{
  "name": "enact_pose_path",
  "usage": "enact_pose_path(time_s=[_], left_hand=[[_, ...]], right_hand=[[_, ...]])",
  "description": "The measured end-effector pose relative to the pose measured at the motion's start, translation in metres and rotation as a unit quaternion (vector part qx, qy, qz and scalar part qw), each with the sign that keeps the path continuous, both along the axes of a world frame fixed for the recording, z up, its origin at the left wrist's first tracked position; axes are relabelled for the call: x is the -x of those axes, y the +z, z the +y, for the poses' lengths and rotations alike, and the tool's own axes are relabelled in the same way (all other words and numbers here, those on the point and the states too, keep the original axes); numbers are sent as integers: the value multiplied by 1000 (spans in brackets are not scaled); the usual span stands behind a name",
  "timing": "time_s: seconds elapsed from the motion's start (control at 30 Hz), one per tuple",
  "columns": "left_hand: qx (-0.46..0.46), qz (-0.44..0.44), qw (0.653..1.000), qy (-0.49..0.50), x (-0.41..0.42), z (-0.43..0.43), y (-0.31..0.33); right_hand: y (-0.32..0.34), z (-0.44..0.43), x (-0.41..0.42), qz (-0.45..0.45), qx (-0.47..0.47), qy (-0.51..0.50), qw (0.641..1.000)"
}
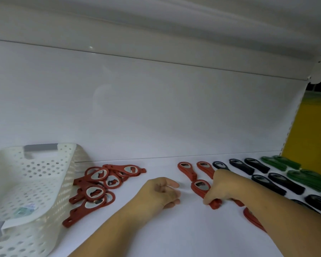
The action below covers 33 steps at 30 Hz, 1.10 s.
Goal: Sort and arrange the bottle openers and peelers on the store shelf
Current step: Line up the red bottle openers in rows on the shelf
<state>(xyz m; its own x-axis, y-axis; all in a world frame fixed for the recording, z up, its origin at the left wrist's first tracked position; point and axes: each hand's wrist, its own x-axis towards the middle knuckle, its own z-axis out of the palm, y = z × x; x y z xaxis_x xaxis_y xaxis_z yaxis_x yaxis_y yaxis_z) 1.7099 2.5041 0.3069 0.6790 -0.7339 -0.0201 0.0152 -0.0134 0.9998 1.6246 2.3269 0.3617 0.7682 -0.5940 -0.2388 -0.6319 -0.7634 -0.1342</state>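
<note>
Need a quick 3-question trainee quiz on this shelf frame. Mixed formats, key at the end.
1. True or false: the right hand grips a red opener.
2. The loose red pile lies beside the: A) white basket B) green openers C) black openers.
3. Fill in: the rightmost openers are ____ in colour.
Key: 1 true; 2 A; 3 green.

Matt red plastic, dull grey metal insets: red bottle openers (pixel 98 184) near the back edge of the smooth satin-white shelf (pixel 156 229). Faintly glossy cream plastic basket (pixel 44 175). Matt black openers (pixel 285 184), green openers (pixel 304 179).
</note>
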Motion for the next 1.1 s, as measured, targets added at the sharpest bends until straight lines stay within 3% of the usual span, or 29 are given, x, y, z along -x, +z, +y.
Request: enact_pose_path(time_s=[0.1, 0.17, 0.2, 0.27, 0.33, 0.43, 0.67, 0.8, 0.93, 1.1], left_hand=[[-23, -70, 997, 19, 1, -2, 0], [-45, -134, 988, 60, 0, -2, 0], [-51, -157, 982, 86, -1, -2, 0], [-52, -182, 972, 143, -4, -1, 2], [-33, -181, 961, 207, -10, 0, 3], [15, -147, 943, 298, -22, 6, 6], [100, -54, 896, 430, -47, 22, 6], [115, -48, 886, 447, -52, 22, 7], [104, -102, 896, 420, -46, 16, 6], [-13, -235, 902, 363, -22, 4, 0]], right_hand=[[8, -1, 0, -23, 77, 1, 997], [11, 0, -3, -97, 153, 7, 983], [9, 1, -6, -157, 143, 19, 977], [-3, 9, -15, -252, 15, 53, 966], [-22, 25, -28, -286, -125, 82, 947], [-49, 46, -58, -276, -200, 107, 934], [-65, 73, -120, -262, -36, 205, 942], [-72, 73, -130, -309, -32, 223, 924], [-74, 72, -138, -310, -42, 252, 916], [-77, 73, -136, -324, -58, 274, 904]])
